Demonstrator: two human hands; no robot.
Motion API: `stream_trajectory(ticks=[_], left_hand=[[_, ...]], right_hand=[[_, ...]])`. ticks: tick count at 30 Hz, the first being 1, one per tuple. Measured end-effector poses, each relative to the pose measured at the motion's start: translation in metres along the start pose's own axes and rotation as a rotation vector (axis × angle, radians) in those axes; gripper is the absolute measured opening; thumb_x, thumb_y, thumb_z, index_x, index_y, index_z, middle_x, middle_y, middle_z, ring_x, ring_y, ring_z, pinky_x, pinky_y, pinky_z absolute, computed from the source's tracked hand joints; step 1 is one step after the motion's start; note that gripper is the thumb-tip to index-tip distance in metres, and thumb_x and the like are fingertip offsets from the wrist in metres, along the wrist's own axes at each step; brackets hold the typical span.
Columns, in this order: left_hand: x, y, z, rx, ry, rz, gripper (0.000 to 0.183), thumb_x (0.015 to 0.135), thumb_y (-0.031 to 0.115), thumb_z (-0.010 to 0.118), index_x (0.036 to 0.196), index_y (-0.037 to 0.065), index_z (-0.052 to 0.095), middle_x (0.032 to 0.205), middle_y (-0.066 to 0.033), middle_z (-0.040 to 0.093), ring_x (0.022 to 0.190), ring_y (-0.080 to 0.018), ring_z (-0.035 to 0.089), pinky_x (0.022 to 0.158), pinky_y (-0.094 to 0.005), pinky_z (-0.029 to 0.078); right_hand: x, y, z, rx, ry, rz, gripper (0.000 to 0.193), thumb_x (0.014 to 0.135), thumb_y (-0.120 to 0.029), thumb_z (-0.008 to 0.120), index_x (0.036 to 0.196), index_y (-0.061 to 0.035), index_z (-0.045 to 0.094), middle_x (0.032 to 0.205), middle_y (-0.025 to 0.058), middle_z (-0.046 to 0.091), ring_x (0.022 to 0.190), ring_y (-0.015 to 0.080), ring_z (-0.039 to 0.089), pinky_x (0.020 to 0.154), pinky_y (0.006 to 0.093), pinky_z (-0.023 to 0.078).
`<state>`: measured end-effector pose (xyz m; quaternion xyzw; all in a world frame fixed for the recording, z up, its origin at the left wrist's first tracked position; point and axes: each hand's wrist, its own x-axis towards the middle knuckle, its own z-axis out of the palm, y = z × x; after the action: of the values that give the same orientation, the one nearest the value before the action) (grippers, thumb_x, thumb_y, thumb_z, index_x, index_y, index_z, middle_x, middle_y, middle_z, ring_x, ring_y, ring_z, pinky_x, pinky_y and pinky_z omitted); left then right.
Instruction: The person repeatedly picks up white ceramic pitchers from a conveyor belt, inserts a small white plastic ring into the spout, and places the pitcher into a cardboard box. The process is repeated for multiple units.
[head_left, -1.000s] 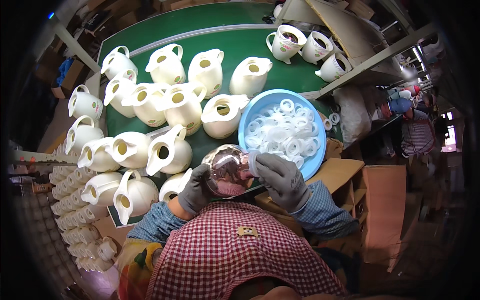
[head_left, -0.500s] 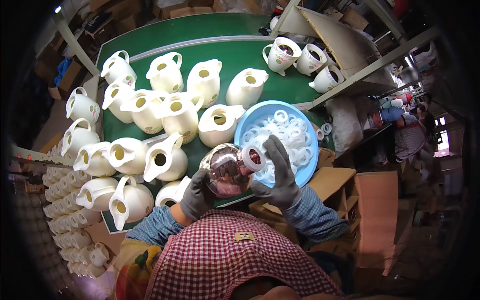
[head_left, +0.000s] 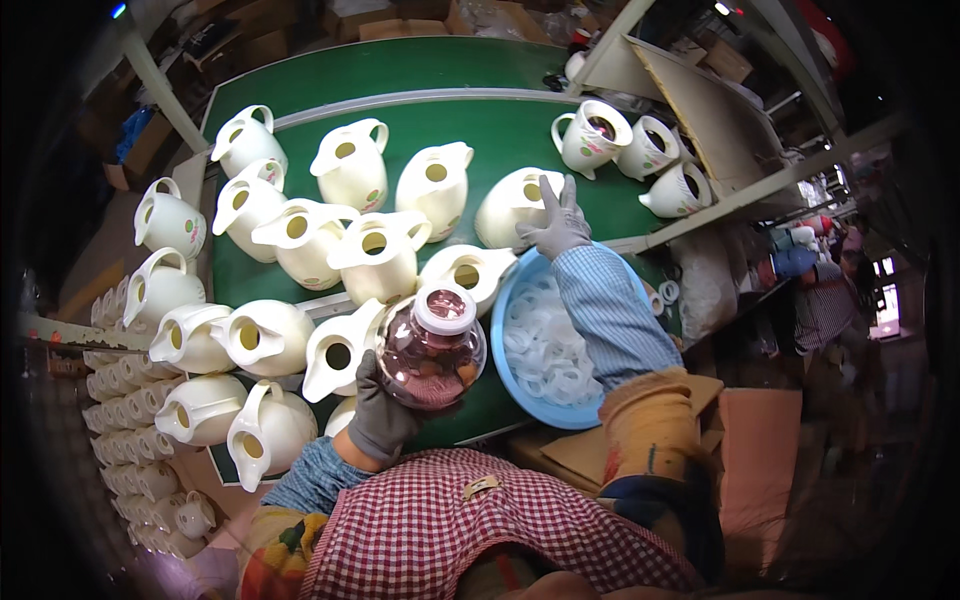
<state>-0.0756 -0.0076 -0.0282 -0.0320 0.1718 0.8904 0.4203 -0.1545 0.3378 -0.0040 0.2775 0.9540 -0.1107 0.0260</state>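
Note:
My left hand (head_left: 382,418), in a grey glove, is closed round the side of a shiny, mirror-like glass flask liner (head_left: 432,368). A white ring (head_left: 445,325) sits on the liner's neck, which points up and away from me. My gloved right hand (head_left: 558,224) reaches out past a blue basin (head_left: 502,365), its fingers spread. The fingertips are beside a cream-white jug body (head_left: 503,212) and overlap its edge; whether they touch it I cannot tell. Translucent white rings (head_left: 548,345) fill the basin, partly hidden by my right forearm.
Several more white jug bodies (head_left: 345,165) stand or lie on the green worktable (head_left: 400,60). At the back right, a few upturned jugs (head_left: 592,138) sit by a metal frame. Cardboard boxes (head_left: 755,450) stand at the right; rows of jugs (head_left: 130,420) lie at the left.
My right hand has left the ring on the liner's neck and moved forward to the far jug. My left hand has turned the liner more upright. The view has shifted slightly.

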Motion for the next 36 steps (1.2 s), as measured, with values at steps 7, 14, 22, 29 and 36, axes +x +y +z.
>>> stream_trajectory(ticks=[7, 14, 22, 29, 36], left_hand=[[-0.002, 0.002, -0.01, 0.037, 0.101, 0.001, 0.086, 0.093, 0.066, 0.053, 0.16, 0.014, 0.036, 0.159, -0.0146, 0.046, 0.145, -0.0356, 0.046, 0.12, -0.057, 0.037], [-0.008, 0.002, 0.004, 0.087, -0.023, 0.064, 0.079, 0.097, 0.058, 0.053, 0.158, 0.009, 0.038, 0.156, -0.0161, 0.049, 0.142, -0.0335, 0.049, 0.122, -0.0514, 0.038], [-0.013, -0.001, 0.0, 0.152, -0.145, -0.233, 0.077, 0.098, 0.049, 0.061, 0.159, 0.009, 0.037, 0.159, -0.0131, 0.047, 0.141, -0.0333, 0.05, 0.119, -0.0524, 0.04], [-0.021, -0.007, -0.048, 0.93, -0.378, -0.146, 0.061, 0.107, 0.04, 0.05, 0.159, 0.011, 0.036, 0.16, -0.0081, 0.046, 0.149, -0.0228, 0.04, 0.125, -0.0429, 0.029], [-0.02, -0.002, 0.006, 1.67, -0.595, 0.05, 0.068, 0.102, 0.039, 0.059, 0.159, 0.011, 0.036, 0.16, -0.0097, 0.045, 0.148, -0.0249, 0.04, 0.124, -0.0427, 0.031]], right_hand=[[0.036, 0.023, 0.048, 0.569, 0.128, 0.14, 0.047, 0.082, 0.004, 0.074, 0.127, -0.01, 0.071, 0.17, 0.0226, 0.019, 0.14, 0.0379, 0.052, 0.111, 0.035, 0.05], [-0.056, 0.118, -0.11, 1.084, 0.235, -0.534, 0.057, 0.087, -0.009, 0.072, 0.141, -0.0027, 0.054, 0.157, 0.0155, 0.042, 0.137, 0.0274, 0.05, 0.104, 0.0366, 0.049], [-0.232, 0.073, -0.126, 1.483, -0.008, -0.332, 0.075, 0.082, -0.023, 0.086, 0.148, -0.0064, 0.054, 0.16, 0.021, 0.041, 0.149, 0.0353, 0.04, 0.118, 0.0442, 0.037], [-0.29, 0.046, -0.057, 0.876, 0.3, -0.859, 0.073, 0.074, -0.01, 0.091, 0.14, -0.012, 0.06, 0.163, 0.0321, 0.029, 0.148, 0.0491, 0.038, 0.119, 0.0523, 0.036], [-0.304, 0.044, -0.042, 1.047, 0.289, -0.895, 0.074, 0.079, -0.013, 0.088, 0.145, -0.0115, 0.057, 0.163, 0.0319, 0.029, 0.149, 0.0487, 0.037, 0.117, 0.0527, 0.039]])
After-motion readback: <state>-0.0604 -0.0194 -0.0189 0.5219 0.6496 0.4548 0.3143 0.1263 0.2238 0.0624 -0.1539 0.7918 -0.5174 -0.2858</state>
